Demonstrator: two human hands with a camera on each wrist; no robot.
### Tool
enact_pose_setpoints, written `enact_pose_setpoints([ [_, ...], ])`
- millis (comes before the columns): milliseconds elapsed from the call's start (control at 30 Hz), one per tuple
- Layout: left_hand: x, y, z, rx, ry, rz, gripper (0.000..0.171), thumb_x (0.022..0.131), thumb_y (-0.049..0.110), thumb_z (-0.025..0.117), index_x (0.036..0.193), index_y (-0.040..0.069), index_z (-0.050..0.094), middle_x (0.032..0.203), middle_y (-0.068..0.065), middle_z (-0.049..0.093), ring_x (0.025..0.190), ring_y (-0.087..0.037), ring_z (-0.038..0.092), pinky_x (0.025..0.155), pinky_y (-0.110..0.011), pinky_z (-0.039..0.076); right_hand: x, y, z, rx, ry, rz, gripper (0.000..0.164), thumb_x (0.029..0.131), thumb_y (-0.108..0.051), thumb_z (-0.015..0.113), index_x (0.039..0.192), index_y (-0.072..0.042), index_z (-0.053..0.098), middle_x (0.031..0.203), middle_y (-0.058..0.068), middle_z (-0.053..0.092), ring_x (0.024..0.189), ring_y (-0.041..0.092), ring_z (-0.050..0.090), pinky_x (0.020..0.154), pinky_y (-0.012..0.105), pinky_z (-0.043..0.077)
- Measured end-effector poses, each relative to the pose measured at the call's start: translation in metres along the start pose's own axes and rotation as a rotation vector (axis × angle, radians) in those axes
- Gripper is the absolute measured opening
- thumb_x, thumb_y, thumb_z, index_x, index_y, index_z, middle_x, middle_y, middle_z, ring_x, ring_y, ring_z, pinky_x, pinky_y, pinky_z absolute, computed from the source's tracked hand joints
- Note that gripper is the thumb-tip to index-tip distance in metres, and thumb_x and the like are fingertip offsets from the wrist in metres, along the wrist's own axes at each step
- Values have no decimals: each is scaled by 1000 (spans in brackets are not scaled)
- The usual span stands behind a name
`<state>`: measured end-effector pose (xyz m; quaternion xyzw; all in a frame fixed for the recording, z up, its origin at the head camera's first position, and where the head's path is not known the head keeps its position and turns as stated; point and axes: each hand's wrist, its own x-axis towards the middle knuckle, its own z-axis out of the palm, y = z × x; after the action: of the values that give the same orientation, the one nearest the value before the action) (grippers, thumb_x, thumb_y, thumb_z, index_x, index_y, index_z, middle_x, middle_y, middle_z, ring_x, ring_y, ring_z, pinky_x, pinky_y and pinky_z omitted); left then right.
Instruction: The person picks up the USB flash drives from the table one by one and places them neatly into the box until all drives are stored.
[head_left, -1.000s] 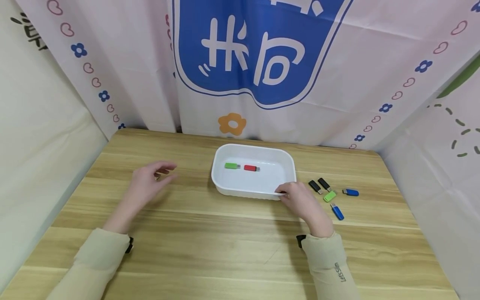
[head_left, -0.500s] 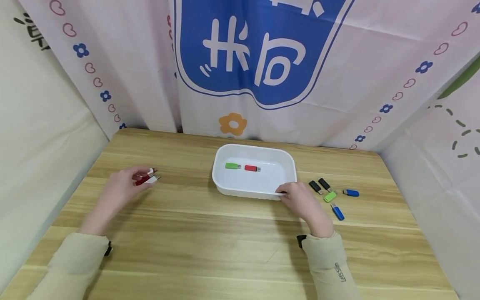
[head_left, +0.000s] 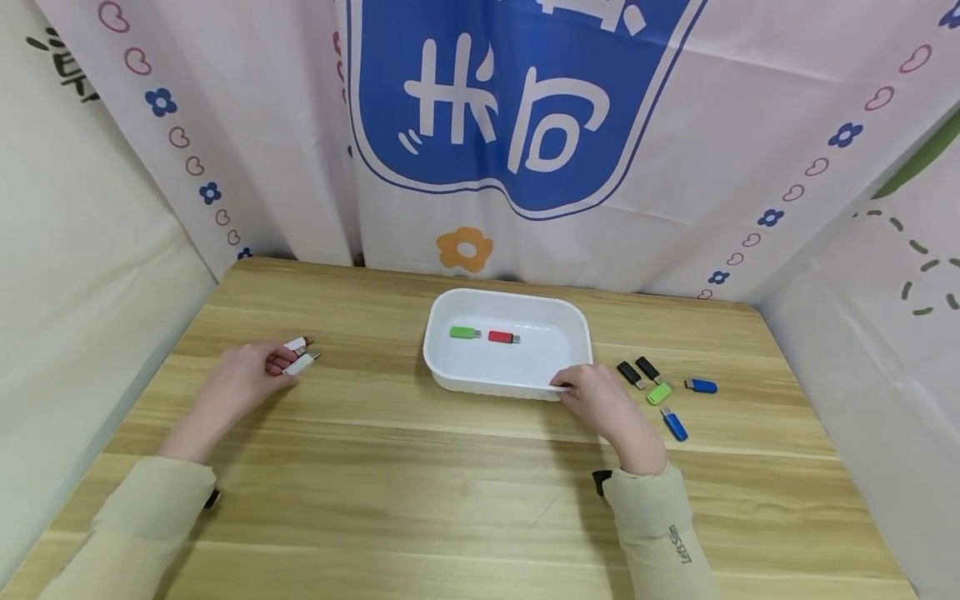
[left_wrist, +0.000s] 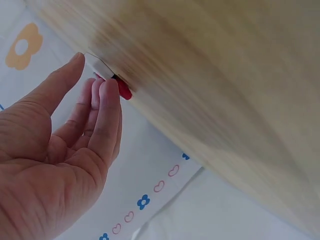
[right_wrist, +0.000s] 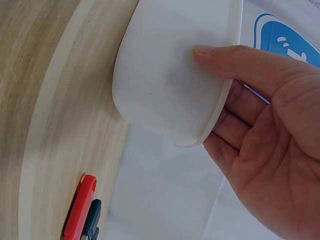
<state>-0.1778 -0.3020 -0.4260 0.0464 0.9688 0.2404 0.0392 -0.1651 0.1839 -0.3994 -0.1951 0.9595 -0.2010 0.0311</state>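
My left hand [head_left: 247,375] is at the table's left, its thumb and curled fingertips at the ends of a white USB stick [head_left: 298,364] with some red on it. In the left wrist view, thumb and fingertips meet this white stick [left_wrist: 100,66]; a red piece [left_wrist: 123,90] shows behind the fingers. Another white stick [head_left: 297,343] lies just beyond. My right hand [head_left: 600,404] grips the front right rim of the white tray [head_left: 502,387], thumb outside the wall, fingers inside. A green USB stick [head_left: 465,332] and a red one [head_left: 503,337] lie in the tray.
Right of the tray lie two black USB sticks [head_left: 631,374], a green one [head_left: 659,394] and two blue ones [head_left: 674,424]. The right wrist view has a red stick-shaped thing [right_wrist: 80,207] on the wooden table [head_left: 450,500]. A printed curtain [head_left: 300,167] hangs behind.
My left hand has moved left and down to the white sticks, and its fingers have closed in on one. The right hand stays on the tray rim; the tray has not moved.
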Motion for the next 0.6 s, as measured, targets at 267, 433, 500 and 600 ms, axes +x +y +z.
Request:
enact_pose_setpoints([
  [267,4,5,1,38,-12,5,23,87,14,75,103,-2,69,94,-18,72,85,-29,67,75,-47,53,1,0,1,-3,-5,8,12,89,-3,71,97,-6,79,100,10,78,88,19,72,80,38,60],
  [433,7,7,1,77,-12,10,19,87,15,74,100,1,69,94,-15,73,85,-29,67,74,-47,51,1,1,0,-5,-4,7,12,89,-2,71,97,-6,79,100,10,78,88,19,72,79,38,60],
  [500,8,8,0,82,-22,7,18,87,15,74,99,2,69,94,-15,73,85,-30,67,74,-48,51,1,1,0,-6,-2,4,12,89,-2,71,96,-6,79,100,10,78,88,19,72,78,38,60],
  [600,9,9,-1,79,-35,9,19,86,14,74,97,1,68,93,-17,72,85,-31,66,75,-48,51,1,1,1,-6,-2,2,12,89,-2,71,96,-6,79,100,10,78,88,19,72,78,37,60],
])
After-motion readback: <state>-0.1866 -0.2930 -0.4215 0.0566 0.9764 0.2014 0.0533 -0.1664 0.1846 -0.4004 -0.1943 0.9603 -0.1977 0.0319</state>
